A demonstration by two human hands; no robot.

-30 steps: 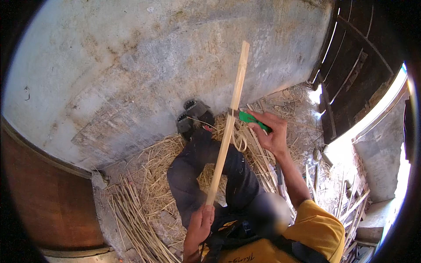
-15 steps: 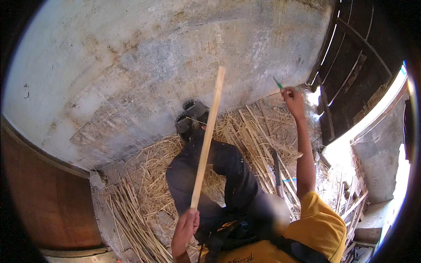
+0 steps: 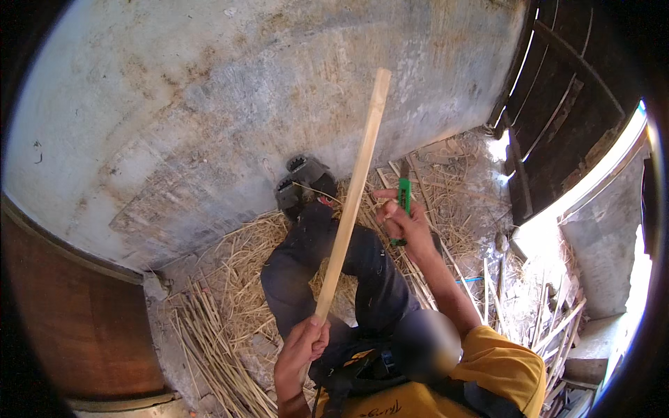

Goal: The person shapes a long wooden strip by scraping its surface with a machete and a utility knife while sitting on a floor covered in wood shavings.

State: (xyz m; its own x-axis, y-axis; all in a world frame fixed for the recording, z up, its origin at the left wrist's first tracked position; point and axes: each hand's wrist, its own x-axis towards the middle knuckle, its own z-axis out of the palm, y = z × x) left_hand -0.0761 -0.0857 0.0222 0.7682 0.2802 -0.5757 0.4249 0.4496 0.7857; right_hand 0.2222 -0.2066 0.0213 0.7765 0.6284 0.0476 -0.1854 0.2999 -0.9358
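My left hand (image 3: 304, 345) is closed round the lower end of a long, pale bamboo strip (image 3: 354, 188). The strip slants up and to the right, in front of my bent legs and the wall. To the right of its middle, my right hand (image 3: 408, 226) holds a green utility knife (image 3: 404, 194), its blade end pointing up toward the wall. The index finger reaches out toward the strip; whether it touches the strip I cannot tell.
Straw-like shavings (image 3: 240, 268) cover the floor round my legs. Thin split strips (image 3: 216, 355) lie in a bundle at the left, with more sticks (image 3: 557, 324) at the right. A stained wall (image 3: 244, 139) rises ahead, close to my dark shoes (image 3: 303, 184). Dark boards (image 3: 571, 90) stand at right.
My right hand has come in from the far right with the knife, to beside the strip. The strip's upper end has swung up and to the right, and my left hand has risen slightly.
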